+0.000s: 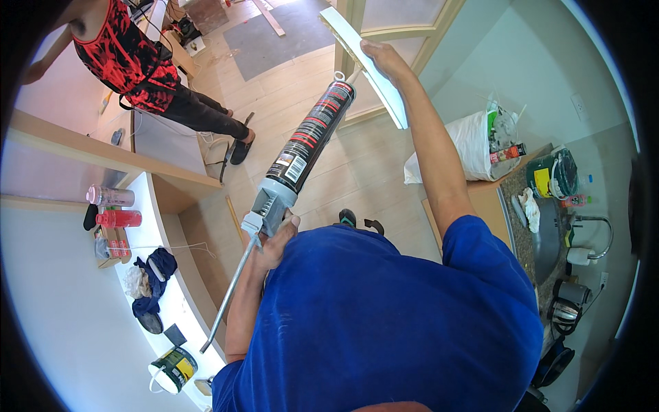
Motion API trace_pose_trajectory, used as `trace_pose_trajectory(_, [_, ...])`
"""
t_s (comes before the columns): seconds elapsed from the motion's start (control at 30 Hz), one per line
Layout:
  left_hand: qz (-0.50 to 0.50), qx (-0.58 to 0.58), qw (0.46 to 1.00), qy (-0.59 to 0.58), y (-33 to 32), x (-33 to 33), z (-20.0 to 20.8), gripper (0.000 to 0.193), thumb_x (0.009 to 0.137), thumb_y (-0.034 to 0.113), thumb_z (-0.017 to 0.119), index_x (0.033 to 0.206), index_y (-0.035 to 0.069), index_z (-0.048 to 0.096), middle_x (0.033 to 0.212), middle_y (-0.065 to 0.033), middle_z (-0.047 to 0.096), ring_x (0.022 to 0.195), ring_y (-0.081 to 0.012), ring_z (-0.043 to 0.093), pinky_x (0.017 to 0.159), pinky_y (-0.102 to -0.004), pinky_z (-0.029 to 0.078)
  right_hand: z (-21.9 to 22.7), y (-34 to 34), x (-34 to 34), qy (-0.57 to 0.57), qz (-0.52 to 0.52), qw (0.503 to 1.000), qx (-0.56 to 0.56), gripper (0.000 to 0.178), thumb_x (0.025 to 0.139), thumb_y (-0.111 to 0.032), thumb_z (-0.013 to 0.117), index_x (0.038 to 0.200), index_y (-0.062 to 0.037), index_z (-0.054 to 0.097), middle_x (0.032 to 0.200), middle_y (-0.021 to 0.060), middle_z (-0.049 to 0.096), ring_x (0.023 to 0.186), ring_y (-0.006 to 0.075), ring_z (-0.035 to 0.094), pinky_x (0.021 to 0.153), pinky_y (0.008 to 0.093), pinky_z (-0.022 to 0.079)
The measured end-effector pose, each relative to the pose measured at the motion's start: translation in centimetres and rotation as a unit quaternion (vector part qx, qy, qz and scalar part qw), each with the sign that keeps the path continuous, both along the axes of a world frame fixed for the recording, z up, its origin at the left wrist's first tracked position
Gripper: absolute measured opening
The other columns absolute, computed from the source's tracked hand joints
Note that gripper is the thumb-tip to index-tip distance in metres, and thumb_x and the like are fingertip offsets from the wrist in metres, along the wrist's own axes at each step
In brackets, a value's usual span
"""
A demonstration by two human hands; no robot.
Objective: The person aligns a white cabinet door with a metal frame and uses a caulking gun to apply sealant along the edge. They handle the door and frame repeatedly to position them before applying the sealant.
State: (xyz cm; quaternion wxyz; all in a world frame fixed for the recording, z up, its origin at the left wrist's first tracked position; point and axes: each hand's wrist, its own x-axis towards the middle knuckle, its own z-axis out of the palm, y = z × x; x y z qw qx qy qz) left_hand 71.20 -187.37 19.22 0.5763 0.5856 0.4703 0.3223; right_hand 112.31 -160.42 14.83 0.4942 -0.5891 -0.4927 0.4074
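My left hand (278,242) is closed around the handle of a grey caulking gun (266,208), whose long metal rod slants down to the lower left. A black sealant cartridge (310,141) with red printing sits in the gun and points up and away. Its pale nozzle reaches the back of a narrow white board (374,75); whether the tip touches is hard to tell. My right hand (386,60) grips that board by its edge, holding it tilted in the air. The far fingers of this hand are hidden behind the board.
At the far left stands another person (137,65) in a red and black top. A white shelf (199,312) on the left carries bottles, dark cloth and a bucket (173,369). On the right are a white sack (463,147), a green bucket (552,173) and a sink (547,240).
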Motion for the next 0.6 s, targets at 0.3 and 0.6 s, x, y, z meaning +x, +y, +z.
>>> trace_pose_trajectory(0.3, [0.032, 0.008, 0.999, -0.003, -0.3, 0.8, 0.6, 0.019, 0.087, 0.017, 0.079, 0.08, 0.005, 0.066, 0.066, -0.0005, 0.063, 0.061, -0.0103, 0.058, 0.058, -0.0294, 0.047, 1.1, -0.2, 0.4, -0.009, 0.006, 1.0, -0.023, 0.056, 0.107, -0.035, 0.063, 0.147, 0.0052, 0.059, 0.143, 0.0178, 0.067, 0.132, 0.0248, 0.062, 0.114, 0.0326, 0.042])
trace_pose_trajectory(0.6, [0.025, -0.004, 1.0, 0.018, -1.1, 0.2, -0.9, 0.021, 0.086, 0.018, 0.08, 0.081, 0.004, 0.065, 0.067, 0.0004, 0.062, 0.062, -0.0101, 0.055, 0.058, -0.0303, 0.045, -0.2, -0.4, 0.3, 0.03, -0.016, 0.999, 0.01, 0.055, 0.106, -0.032, 0.065, 0.143, 0.0085, 0.061, 0.139, 0.016, 0.069, 0.128, 0.0226, 0.062, 0.112, 0.0312, 0.043])
